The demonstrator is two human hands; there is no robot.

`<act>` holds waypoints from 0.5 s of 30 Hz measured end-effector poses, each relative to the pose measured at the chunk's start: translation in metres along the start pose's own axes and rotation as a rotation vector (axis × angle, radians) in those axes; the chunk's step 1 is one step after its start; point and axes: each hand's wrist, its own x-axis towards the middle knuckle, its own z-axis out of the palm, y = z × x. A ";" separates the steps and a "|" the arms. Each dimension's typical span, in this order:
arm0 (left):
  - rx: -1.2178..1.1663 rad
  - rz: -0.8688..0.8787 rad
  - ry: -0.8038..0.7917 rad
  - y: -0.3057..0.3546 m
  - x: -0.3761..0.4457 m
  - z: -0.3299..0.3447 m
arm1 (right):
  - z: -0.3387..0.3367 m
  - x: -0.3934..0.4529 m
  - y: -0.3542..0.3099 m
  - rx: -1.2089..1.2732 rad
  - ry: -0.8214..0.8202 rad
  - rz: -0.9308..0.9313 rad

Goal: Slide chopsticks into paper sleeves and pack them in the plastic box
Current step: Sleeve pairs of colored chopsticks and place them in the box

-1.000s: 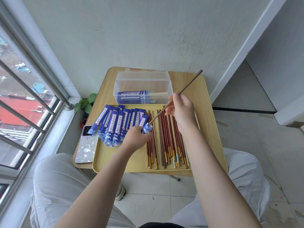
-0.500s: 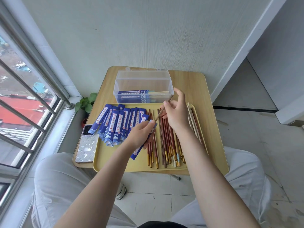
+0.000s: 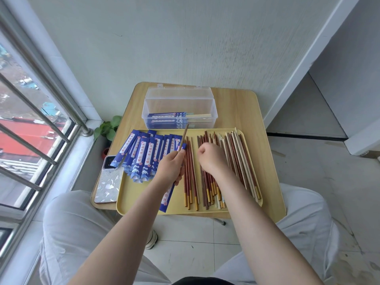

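Sitting against the pale wall, a small wooden table (image 3: 242, 112), bearing everything else. Lying across its near half, a yellow tray (image 3: 141, 204), reaching almost to both side edges. Standing behind the tray at the table's far side, a clear plastic box (image 3: 178, 99) with its lid up, holding a few sleeved chopsticks (image 3: 176, 119) stacked low inside, pale ends pointing right. Spreading over the tray's right half, a loose pile of bare chopsticks (image 3: 236, 161), dark red and pale ones mixed, gold tips toward the near edge. Fanning over the tray's left part, a stack of empty blue paper sleeves (image 3: 144, 159). Resting on the table just left of the tray, a phone (image 3: 107, 182) face down. Hovering over the pile of bare chopsticks, the right hand (image 3: 211, 159), fingers curled into a loose fist; whether pinching a stick underneath, impossible to tell. Gripping one blue paper sleeve (image 3: 167, 195) near its upper end, the left hand (image 3: 170, 167), fingers wrapped round it, with a single brown chopstick (image 3: 184, 136) standing partly out of the sleeve's top and slanting toward the box.
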 end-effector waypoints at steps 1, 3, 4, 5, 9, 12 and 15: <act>-0.005 -0.037 0.017 -0.003 0.001 -0.002 | 0.005 -0.002 0.002 -0.114 -0.048 0.023; -0.017 -0.088 0.050 -0.009 0.003 -0.003 | 0.013 -0.006 0.001 -0.245 -0.118 0.051; -0.021 -0.103 0.063 -0.012 0.004 -0.004 | 0.017 -0.007 0.000 -0.286 -0.133 0.060; -0.019 -0.112 0.072 -0.015 0.005 -0.004 | 0.019 -0.008 -0.002 -0.315 -0.134 0.065; -0.016 -0.140 0.079 -0.022 0.007 -0.004 | 0.025 -0.011 -0.008 -0.403 -0.135 0.090; -0.022 -0.152 0.072 -0.023 0.008 -0.005 | 0.027 -0.012 -0.012 -0.447 -0.141 0.109; -0.027 -0.159 0.063 -0.023 0.009 -0.005 | 0.027 -0.013 -0.014 -0.401 -0.127 0.134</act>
